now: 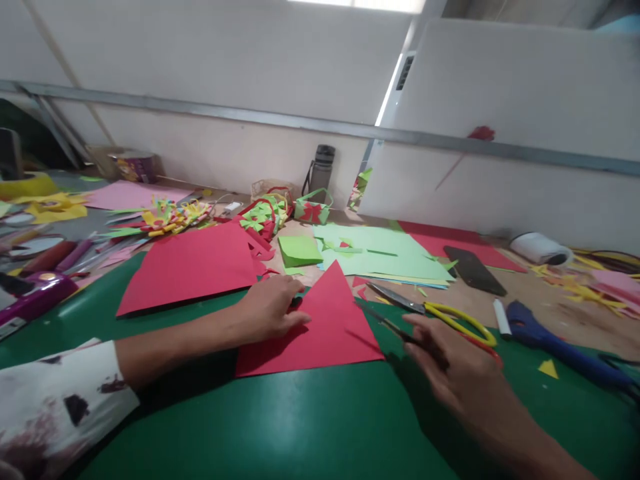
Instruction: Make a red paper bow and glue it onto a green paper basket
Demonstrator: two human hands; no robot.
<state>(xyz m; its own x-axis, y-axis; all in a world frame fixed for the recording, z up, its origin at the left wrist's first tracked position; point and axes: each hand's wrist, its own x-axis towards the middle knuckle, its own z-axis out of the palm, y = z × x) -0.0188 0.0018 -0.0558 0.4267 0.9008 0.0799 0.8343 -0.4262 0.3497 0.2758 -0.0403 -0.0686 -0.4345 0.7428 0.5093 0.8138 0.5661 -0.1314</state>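
My left hand [273,308] presses on a red paper triangle [325,333], its thumb spread from the other fingers. A small dark thing shows in the gap by the thumb; I cannot make out what it is. Closed in my right hand [457,370] is a thin dark pointed tool [383,318], its tip just over the triangle's right edge. Scissors with yellow and red handles [465,323] lie beside that hand, blades towards the triangle. To the left of the triangle rests a larger red sheet [197,267], partly behind my left hand.
Light green sheets [385,250], a lime note pad [300,251] and a dark phone [475,270] lie behind. A blue glue gun [555,340] is at right, a purple tool [43,293] at left. Paper flowers [175,215], small baskets [313,210] and a bottle [320,172] stand near the wall.
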